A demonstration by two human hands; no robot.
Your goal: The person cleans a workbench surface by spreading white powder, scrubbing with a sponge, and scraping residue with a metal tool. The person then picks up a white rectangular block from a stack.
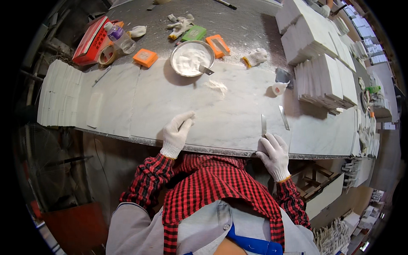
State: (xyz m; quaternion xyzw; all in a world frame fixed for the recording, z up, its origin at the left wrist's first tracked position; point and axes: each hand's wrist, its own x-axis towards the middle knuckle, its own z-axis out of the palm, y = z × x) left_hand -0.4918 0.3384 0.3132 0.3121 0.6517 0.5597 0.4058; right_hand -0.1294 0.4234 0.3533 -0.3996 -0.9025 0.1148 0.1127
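Over marble (238, 100), your left hand (175, 132) and right hand (276, 156) sit apart, grips unclear; pinch the likely springy metal strip's (264, 123) near end.

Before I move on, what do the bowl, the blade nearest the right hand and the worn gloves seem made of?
The bowl looks like polished steel, going by its silvery shine. The blade is probably smooth metal: thin, straight-edged, silver-grey. The worn gloves look like matte knitted fabric, maybe cotton, with ribbed cuffs.

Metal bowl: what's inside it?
The metal bowl holds white powder and a flat metal blade jutting over the rim. Powder covers the bottom and, apparently, the blade's inner end.
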